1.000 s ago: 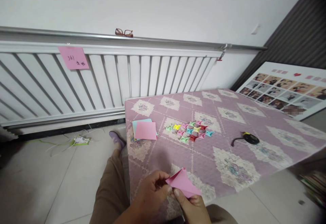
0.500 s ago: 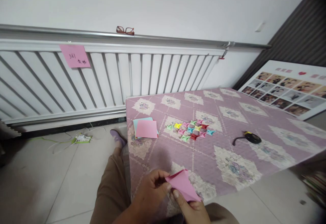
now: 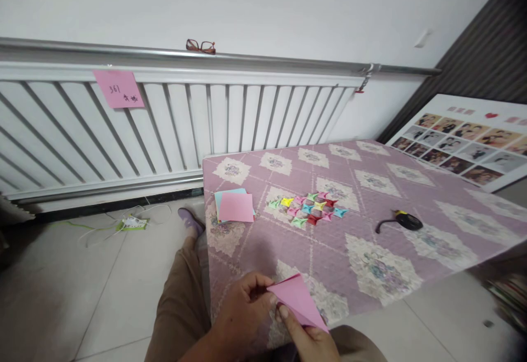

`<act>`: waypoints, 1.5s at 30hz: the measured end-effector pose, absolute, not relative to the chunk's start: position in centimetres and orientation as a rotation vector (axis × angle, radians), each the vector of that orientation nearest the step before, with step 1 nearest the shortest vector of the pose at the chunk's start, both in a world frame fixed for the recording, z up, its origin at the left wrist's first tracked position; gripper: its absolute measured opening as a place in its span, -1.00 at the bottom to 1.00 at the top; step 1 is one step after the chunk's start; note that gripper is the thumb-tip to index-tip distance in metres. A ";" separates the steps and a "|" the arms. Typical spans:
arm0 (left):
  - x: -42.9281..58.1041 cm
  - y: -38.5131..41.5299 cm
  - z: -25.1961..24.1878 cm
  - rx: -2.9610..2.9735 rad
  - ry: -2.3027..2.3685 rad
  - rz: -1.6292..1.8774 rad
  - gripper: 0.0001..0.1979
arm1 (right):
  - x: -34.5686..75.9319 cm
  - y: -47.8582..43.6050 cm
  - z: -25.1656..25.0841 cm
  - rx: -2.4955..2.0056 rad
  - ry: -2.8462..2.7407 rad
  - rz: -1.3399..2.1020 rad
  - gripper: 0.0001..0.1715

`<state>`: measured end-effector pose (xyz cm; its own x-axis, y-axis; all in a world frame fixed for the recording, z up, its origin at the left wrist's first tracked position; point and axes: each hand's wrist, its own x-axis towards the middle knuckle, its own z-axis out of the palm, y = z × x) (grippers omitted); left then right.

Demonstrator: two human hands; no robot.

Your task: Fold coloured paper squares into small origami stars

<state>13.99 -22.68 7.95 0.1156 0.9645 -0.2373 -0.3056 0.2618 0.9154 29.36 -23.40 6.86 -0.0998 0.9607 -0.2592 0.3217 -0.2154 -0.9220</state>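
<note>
A partly folded sheet of pink paper [image 3: 300,300] is held over the near edge of the cloth-covered table. My left hand [image 3: 249,304] pinches its left corner between thumb and fingers. Along the lower edge, my right hand [image 3: 307,335] grips the same sheet, thumb on top and the other fingers mostly hidden beneath. Farther back lies a group of small folded paper pieces [image 3: 307,208] in green, yellow, pink, red and blue. To their left rests a stack of square paper sheets [image 3: 236,207], pink on top with light blue showing under it.
A black object with a short bent cable [image 3: 407,220] lies on the right of the flowered tablecloth [image 3: 288,246]. Behind the table runs a white radiator [image 3: 234,115], with glasses [image 3: 200,46] on the pipe above. A photo board [image 3: 465,137] leans at the right. A power strip [image 3: 132,223] sits on the floor.
The pink paper's upper part now looks flatter, and its right corner reaches slightly farther out. Both hands keep nearly the same place and grip. The view has shifted very slightly.
</note>
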 end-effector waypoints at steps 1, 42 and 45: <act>13.9 -22.7 8.1 0.806 1.023 1.126 -0.60 | 29.3 -23.3 7.0 -1.536 -1.440 1.340 -0.45; 11.9 -23.4 5.0 1.076 0.803 0.927 -0.53 | 28.6 -22.8 11.4 -1.191 -1.885 0.862 -0.72; 11.6 -23.4 4.7 1.104 0.815 0.924 -0.57 | 28.6 -22.7 11.4 -1.191 -1.859 0.910 -0.76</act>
